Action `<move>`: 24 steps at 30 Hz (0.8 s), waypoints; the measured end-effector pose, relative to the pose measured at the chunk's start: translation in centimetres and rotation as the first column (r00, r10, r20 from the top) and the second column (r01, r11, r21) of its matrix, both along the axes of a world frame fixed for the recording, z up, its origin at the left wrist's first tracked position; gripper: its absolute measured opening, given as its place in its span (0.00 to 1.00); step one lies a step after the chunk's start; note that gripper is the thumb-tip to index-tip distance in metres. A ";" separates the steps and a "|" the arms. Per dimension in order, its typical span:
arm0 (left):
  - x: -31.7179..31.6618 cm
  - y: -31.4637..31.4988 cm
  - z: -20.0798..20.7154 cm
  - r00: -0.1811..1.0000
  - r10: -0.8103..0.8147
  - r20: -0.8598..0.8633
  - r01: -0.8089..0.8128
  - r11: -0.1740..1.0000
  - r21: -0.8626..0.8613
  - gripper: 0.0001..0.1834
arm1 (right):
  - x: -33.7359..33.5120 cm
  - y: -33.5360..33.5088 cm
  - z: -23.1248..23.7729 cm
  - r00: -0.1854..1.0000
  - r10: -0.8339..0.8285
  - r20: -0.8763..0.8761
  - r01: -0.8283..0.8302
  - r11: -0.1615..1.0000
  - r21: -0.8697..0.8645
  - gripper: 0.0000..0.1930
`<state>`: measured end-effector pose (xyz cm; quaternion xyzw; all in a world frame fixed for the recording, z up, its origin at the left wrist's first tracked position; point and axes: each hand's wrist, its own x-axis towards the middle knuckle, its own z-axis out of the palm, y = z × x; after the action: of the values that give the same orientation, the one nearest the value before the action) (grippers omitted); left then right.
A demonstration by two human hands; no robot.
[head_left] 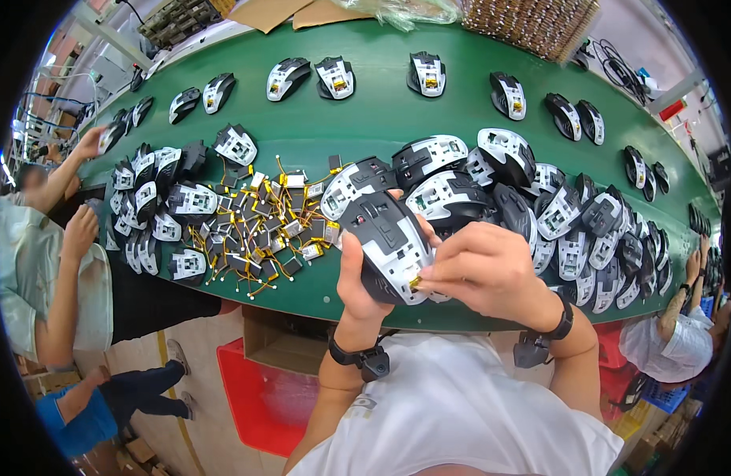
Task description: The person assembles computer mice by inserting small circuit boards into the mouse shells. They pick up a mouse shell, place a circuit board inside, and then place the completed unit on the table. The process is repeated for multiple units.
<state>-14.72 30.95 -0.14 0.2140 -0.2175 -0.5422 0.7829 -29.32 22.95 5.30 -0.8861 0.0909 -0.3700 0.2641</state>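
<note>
My left hand (357, 285) grips a black and white computer mouse shell (388, 242), turned underside up, above the near edge of the green belt (365, 111). My right hand (480, 270) pinches a small yellow part (415, 281) at the shell's lower end. Just beyond the shell lies a heap of the same mouse shells (492, 190). To the left of it sits a pile of small black batteries with yellow wires (266, 226).
More shells are grouped at the left (155, 210) and spaced along the belt's far side (334, 78). A person on the left (52, 254) reaches onto the belt; another sits at the right (671, 341). A red crate (258, 397) and cardboard box (282, 345) stand below.
</note>
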 end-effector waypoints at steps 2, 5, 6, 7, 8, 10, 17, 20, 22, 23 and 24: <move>0.2 0.0 0.0 0.999 0.002 0.055 -0.001 1.000 -0.018 0.44 | 0.1 0.0 0.1 0.999 -0.015 -0.051 0.024 0.985 0.168 0.10; 0.3 -0.2 0.1 0.985 0.084 0.149 -0.083 0.996 -0.010 0.44 | 0.2 0.7 0.7 0.984 -0.096 -0.148 0.145 0.916 0.374 0.11; 0.3 -0.4 0.0 0.990 0.069 0.123 -0.067 0.998 -0.015 0.45 | 0.3 0.9 0.3 0.987 -0.100 -0.126 0.140 0.921 0.363 0.11; 0.4 -0.5 -0.2 0.994 0.051 0.096 -0.049 0.999 -0.020 0.45 | 0.4 1.1 -0.3 0.989 -0.106 -0.106 0.137 0.926 0.352 0.11; 0.4 -0.7 -0.3 0.997 0.033 0.070 -0.032 0.999 -0.025 0.45 | 0.4 1.2 -0.6 0.990 -0.112 -0.086 0.135 0.930 0.342 0.11; 0.2 -0.8 -0.4 0.996 0.048 0.075 -0.044 0.998 -0.055 0.45 | 0.1 1.3 0.2 0.991 -0.046 -0.124 0.100 0.872 0.479 0.09; 0.9 -0.9 -0.4 0.994 0.076 0.084 -0.067 0.992 -0.107 0.44 | -0.7 1.5 0.1 0.998 0.068 -0.014 -0.059 0.929 0.366 0.13; 0.6 -0.8 -0.6 0.992 0.122 0.028 -0.120 0.990 -0.077 0.43 | -0.3 0.9 0.2 1.000 0.018 0.004 -0.018 0.991 0.135 0.13; 0.4 -0.8 -0.6 0.985 0.170 -0.014 -0.171 0.985 -0.014 0.41 | 0.5 1.5 -0.4 0.997 -0.072 0.029 0.070 0.996 0.046 0.12; 0.2 -0.9 -0.3 0.977 0.210 -0.043 -0.209 0.978 0.025 0.40 | 0.9 1.8 -0.8 0.992 -0.117 0.040 0.117 0.993 0.005 0.12; -0.1 -0.9 -0.3 0.966 0.250 -0.070 -0.246 0.967 0.066 0.40 | 1.3 1.9 -1.1 0.985 -0.158 0.063 0.159 0.987 -0.013 0.12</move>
<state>-14.78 30.01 -0.39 0.2403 -0.1430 -0.4539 0.8460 -28.04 24.83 4.16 -0.8665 0.1497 -0.4178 0.2285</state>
